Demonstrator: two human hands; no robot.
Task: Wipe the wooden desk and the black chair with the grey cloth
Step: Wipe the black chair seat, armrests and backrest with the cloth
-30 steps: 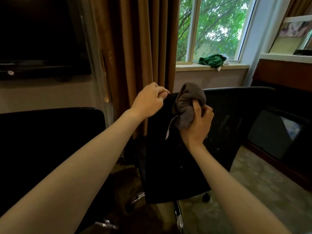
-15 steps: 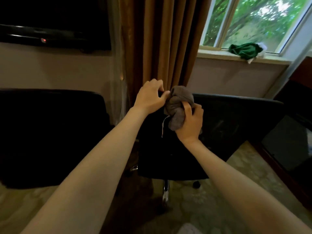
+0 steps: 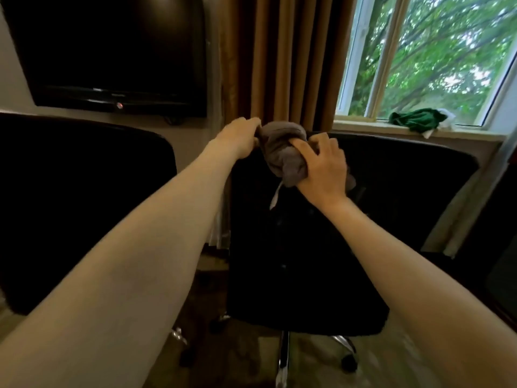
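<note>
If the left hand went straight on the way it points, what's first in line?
Likely the bunched grey cloth the right hand grips on the top edge of the black chair; the left hand is beside it. Depth unclear.

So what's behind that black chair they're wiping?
Behind the black chair hang brown curtains, with a window to their right and a green cloth on its sill. The chair back covers the curtains' lower part and some wall under the sill.

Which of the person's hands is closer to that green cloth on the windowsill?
Right. The right hand, gripping the grey cloth on the black chair, sits below-left of the green cloth; the left hand is farther left.
</note>
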